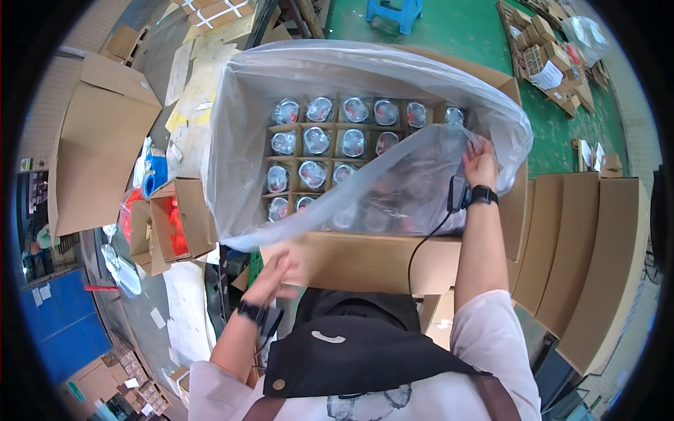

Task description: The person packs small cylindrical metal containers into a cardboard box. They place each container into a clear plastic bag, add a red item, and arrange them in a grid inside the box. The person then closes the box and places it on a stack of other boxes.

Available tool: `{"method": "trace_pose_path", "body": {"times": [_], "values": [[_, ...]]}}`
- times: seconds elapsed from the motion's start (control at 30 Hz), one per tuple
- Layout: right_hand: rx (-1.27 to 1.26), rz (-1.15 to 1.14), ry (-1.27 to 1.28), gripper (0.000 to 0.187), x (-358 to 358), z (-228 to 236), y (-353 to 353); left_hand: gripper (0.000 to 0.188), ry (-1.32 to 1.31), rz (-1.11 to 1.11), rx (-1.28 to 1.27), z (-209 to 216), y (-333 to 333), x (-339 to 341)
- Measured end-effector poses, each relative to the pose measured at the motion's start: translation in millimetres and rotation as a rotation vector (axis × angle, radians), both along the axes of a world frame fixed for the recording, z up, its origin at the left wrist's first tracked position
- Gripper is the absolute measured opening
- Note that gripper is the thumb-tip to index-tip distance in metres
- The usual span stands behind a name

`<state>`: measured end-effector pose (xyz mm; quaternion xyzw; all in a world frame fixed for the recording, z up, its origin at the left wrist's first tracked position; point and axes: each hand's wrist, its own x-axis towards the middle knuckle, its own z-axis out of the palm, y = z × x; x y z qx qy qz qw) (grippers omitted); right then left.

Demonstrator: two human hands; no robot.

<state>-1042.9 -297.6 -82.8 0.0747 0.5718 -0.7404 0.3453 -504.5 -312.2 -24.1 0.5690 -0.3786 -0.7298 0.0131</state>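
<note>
A large cardboard carton (pixel 351 261) stands in front of me, lined with a clear plastic bag (pixel 239 133). Inside, cardboard dividers (pixel 330 144) form cells. Each uncovered cell holds a round, silvery item (pixel 316 140) in clear wrap, some showing red; their exact kind is unclear. My right hand (pixel 479 163) pinches the liner at the carton's right side, where a fold of film lies over the lower right cells and blurs them. Just outside the near left corner, my left hand (pixel 275 276) is empty, its fingers apart and slightly smeared by motion.
To the left, a small open box (pixel 189 217) with red contents sits near a blue tape roll (pixel 151 179). A large carton (pixel 105 133) stands farther left. Folded cardboard (pixel 590 259) is at the right. Beyond are a blue stool (pixel 394 12) and a loaded pallet (pixel 547 59).
</note>
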Motion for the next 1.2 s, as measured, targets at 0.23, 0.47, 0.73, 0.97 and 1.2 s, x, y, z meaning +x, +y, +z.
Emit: {"method": "trace_pose_path", "body": {"times": [0.23,0.47,0.73,0.97,1.2], "values": [[0.459,1.025,0.829,0.036,111.2,44.4,60.0,0.08,0.048,0.072,-0.712,-105.5,-183.6,-96.0],[0.745,0.151,1.804,0.066,53.9,183.5,43.9,0.073,-0.273,-0.351,-0.777,-125.1,-200.5,-87.1],[0.916,0.989,1.693,0.029,6.8,98.4,-57.6,0.059,-0.507,0.149,-1.679,122.0,-230.6,-112.5],[0.835,1.458,1.261,0.047,135.6,0.9,67.8,0.041,-0.648,-0.06,-1.521,51.9,-312.4,-113.2],[0.544,0.509,1.554,0.039,123.0,110.9,62.9,0.012,0.047,-0.257,-1.907,76.5,-235.0,-139.0]]}}
